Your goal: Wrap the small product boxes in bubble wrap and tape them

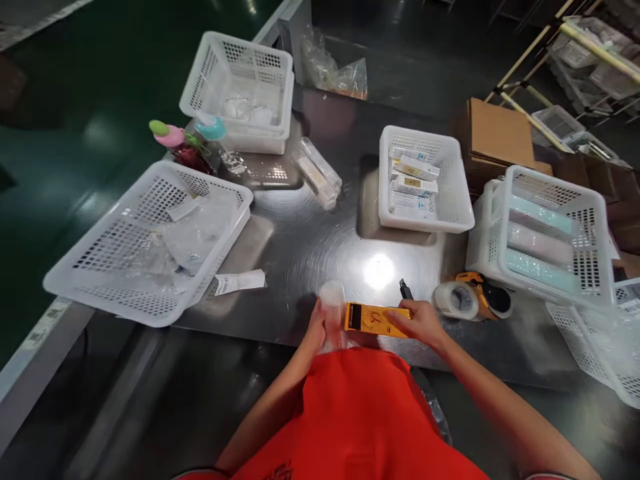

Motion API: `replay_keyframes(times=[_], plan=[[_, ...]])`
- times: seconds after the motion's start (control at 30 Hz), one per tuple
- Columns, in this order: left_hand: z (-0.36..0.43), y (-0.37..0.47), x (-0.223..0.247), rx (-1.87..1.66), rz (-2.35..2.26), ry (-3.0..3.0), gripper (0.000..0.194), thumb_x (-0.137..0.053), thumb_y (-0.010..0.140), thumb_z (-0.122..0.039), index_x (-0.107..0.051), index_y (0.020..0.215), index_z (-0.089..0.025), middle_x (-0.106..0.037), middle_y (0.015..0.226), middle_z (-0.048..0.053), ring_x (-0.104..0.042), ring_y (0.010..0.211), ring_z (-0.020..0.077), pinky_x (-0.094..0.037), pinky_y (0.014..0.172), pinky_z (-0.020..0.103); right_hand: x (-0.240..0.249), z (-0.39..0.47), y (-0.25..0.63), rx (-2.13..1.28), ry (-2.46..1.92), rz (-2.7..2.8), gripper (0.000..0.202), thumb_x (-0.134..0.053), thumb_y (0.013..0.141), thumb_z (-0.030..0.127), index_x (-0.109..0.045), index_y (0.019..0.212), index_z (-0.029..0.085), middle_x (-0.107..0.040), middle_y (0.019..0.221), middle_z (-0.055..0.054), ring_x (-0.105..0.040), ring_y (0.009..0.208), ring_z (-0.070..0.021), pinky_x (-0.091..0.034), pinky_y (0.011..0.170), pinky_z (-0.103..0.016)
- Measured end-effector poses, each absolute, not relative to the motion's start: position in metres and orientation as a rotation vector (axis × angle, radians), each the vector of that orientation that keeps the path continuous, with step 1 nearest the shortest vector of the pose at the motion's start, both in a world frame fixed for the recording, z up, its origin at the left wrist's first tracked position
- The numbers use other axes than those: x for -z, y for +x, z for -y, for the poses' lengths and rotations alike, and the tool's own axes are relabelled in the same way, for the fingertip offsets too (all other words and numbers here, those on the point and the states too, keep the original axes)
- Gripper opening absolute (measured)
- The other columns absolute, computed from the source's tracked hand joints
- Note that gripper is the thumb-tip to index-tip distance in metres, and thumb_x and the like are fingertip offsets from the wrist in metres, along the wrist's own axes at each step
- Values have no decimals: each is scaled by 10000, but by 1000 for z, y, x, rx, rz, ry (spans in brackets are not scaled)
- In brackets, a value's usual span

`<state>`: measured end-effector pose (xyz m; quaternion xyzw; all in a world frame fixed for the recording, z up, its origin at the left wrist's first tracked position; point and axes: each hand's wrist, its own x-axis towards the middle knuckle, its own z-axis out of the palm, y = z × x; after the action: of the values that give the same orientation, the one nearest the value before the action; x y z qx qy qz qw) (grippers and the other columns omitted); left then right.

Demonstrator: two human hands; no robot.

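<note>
Head view: both hands (423, 322) around yellow box (375, 319)

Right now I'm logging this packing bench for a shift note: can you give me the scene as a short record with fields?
Surface: shiny steel table
Left hand: grip on a small clear plastic bag
Right hand: grip on a flat yellow carton
Beside right hand: clear tape roll in an orange dispenser
Ahead: white perforated plastic basket of small boxes

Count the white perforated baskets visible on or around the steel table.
5: back left, front left, centre with boxes, right, tipped, far right edge. Some may be nested, hiding more.
</note>
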<state>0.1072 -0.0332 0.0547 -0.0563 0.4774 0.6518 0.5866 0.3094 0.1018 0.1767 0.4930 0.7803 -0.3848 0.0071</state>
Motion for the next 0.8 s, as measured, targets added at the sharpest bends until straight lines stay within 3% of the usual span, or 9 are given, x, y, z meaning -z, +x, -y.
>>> replay_keyframes(times=[0.07,0.13,0.3,0.53,0.67,0.8], plan=[[33,112,-52,-1515,-1149,-49,782,-932,485,-367,-584,1169,-221,-717,1015,32,-668,940,207,-518,854,299,-177,-102,310,1213,1551,-2418,615,-471,745,786,-462,528,210,-330,471,41,-301,483,-97,-184,475,-256],[27,111,-51,-1497,-1194,-42,780,-922,478,-279,-568,1170,-220,-717,954,15,-673,850,187,-517,811,301,-176,-104,311,1233,1553,-2407,605,-504,732,776,-452,520,212,-333,470,39,-304,484,-98,-179,471,-255],[2,71,-63,-1477,-1226,-152,521,-825,526,-356,-621,967,-169,-706,747,4,-644,659,171,-506,660,288,-182,-115,314,1429,1593,-2358,555,-534,757,731,-478,562,214,-388,480,35,-349,478,-105,-219,449,-248],[-2,22,-113,-1076,-949,-119,407,-675,619,-455,-673,837,-111,-670,653,55,-573,502,169,-455,468,290,-220,-133,314,1701,1377,-2395,509,-593,765,662,-466,567,211,-394,444,51,-350,444,-89,-244,430,-228],[9,34,-136,-1158,-692,-153,429,-690,599,-451,-679,871,-119,-688,762,54,-573,518,152,-484,481,294,-225,-126,311,1644,1325,-2480,506,-573,783,652,-476,566,205,-413,456,44,-360,455,-89,-252,438,-229],[16,45,-136,-1190,-672,-215,410,-711,618,-407,-688,899,-109,-715,793,79,-668,680,209,-552,634,324,-222,-114,306,1520,1356,-2536,509,-556,784,656,-487,565,202,-432,481,36,-374,474,-93,-251,459,-235]])
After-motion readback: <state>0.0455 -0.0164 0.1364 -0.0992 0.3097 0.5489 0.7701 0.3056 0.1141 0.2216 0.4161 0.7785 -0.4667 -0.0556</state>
